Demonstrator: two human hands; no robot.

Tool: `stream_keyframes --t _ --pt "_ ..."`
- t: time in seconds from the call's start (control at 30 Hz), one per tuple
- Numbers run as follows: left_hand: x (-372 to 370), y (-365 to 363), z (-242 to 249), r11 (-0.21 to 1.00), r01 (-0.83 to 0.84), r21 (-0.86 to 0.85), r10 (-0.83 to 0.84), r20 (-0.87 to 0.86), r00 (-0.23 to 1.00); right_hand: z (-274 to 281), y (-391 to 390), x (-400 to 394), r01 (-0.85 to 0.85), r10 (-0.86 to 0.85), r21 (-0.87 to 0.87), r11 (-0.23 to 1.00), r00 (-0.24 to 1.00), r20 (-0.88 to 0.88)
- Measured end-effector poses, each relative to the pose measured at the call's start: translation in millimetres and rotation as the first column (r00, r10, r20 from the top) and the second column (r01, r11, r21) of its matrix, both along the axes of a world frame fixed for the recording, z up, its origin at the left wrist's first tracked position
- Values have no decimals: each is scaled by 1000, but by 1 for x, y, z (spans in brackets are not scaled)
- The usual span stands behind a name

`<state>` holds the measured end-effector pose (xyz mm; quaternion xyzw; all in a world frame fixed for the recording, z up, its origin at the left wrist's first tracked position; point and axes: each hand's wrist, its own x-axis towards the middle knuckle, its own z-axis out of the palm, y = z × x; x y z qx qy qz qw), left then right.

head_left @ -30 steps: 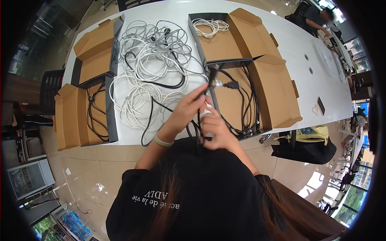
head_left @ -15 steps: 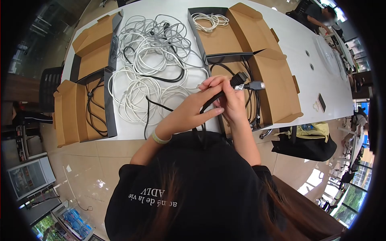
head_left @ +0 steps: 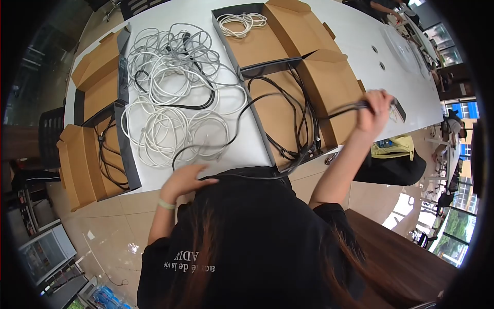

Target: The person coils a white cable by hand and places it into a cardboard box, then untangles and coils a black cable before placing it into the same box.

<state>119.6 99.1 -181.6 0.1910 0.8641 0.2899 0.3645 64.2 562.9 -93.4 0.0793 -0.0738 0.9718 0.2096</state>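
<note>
My right hand [head_left: 374,110] is raised over the right side of the table, its fingers wrapped round the end part of a black cable [head_left: 337,110]. The connectors there are blurred and mostly covered by the fingers. My left hand [head_left: 185,180] hovers at the table's front edge, thumb and fingers apart, with a slack run of black cable passing close by the thumb. Between the two hands lies an open cardboard box [head_left: 270,110] with black cables [head_left: 307,118] coiled inside. White and grey cables [head_left: 167,90] lie tangled in the middle of the table.
A second box [head_left: 262,44] at the back holds a white cable coil [head_left: 242,24]. Two more open boxes stand at the left; the nearer box [head_left: 85,165] has a black cable bundle [head_left: 105,154]. A phone [head_left: 400,109] and a black-and-yellow bag [head_left: 393,157] are at right.
My hands were together at the cable's connectors. Now they are far apart: the right has carried the connector end rightward, and the left has moved left and opened. The view has shifted.
</note>
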Motion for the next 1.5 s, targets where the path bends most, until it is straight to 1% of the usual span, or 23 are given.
stream_keyframes --t 0.03,0.07,0.17,0.2,0.27,0.3,0.4,0.47,0.57,0.63,0.7,0.8,0.83,0.87,0.93,0.97,1.03,1.1,1.2,1.27,1.37,1.43,1.5 --pt "1 -14 1 991 -24 -128 10 -116 993 4 27 10 -12 12 5 1000 1000 -6" --pt "-1 -20 -2 975 -184 -124 185 -7 983 7 42 19 -26 26 9 1000 1000 -12" --pt "5 -29 1 989 -69 -134 42 -196 980 21 36 34 -50 52 -25 998 995 91" --pt "1 -31 5 976 -196 -92 193 -44 980 20 42 37 -33 34 -8 999 994 103" --pt "-7 -28 29 906 -407 115 414 -44 909 14 58 44 -50 47 40 998 996 72" --pt "-10 -32 31 873 -434 223 474 -179 862 17 59 47 14 -16 29 999 997 79" --pt "-29 -50 38 914 -382 133 365 -679 637 20 83 61 74 -75 -96 993 997 -5" --pt "-32 -72 26 900 -435 16 363 -582 728 30 82 70 120 -132 -167 979 989 -62" --pt "-44 -38 46 867 -365 338 486 -417 768 52 45 69 39 -67 -187 981 988 -141" --pt "-69 -15 55 706 -149 692 536 -385 752 63 11 61 -67 18 -253 965 982 -190" --pt "-89 36 104 561 117 820 398 -391 830 72 -17 50 -138 86 -270 953 977 -196" --pt "-82 116 150 435 511 741 58 -589 806 81 -57 32 -227 168 -233 946 955 -246" --pt "-77 136 155 485 627 609 -84 -681 727 84 -69 27 -268 204 -232 935 942 -268" --pt "-60 157 167 700 614 365 -130 -780 613 88 -82 25 -308 240 -248 919 933 -269" --pt "-62 191 141 648 636 418 -94 -785 612 96 -102 25 -349 274 -261 900 919 -283" --pt "-65 202 127 575 600 556 -50 -708 704 97 -105 25 -360 278 -254 898 911 -305" --pt "-68 205 110 632 540 556 -303 -464 832 112 -120 29 -334 254 -269 903 922 -294" --pt "-62 209 81 595 646 477 -383 -539 750 108 -99 29 -387 291 -277 880 898 -331" --pt "-56 190 58 772 313 553 -282 -144 949 122 -64 39 -247 179 -313 917 956 -232" --pt "-68 165 45 838 240 490 -271 -7 962 124 -37 46 -42 -23 -297 954 977 -214" --pt "-84 129 44 756 -35 653 -135 209 969 105 -1 56 131 -148 -169 977 985 -92" --pt "-90 108 70 660 -144 737 -156 322 934 85 -2 53 86 -103 -178 980 991 -87" --pt "-93 92 81 379 -322 868 -139 398 907 55 -7 49 38 -50 -155 987 996 -79"
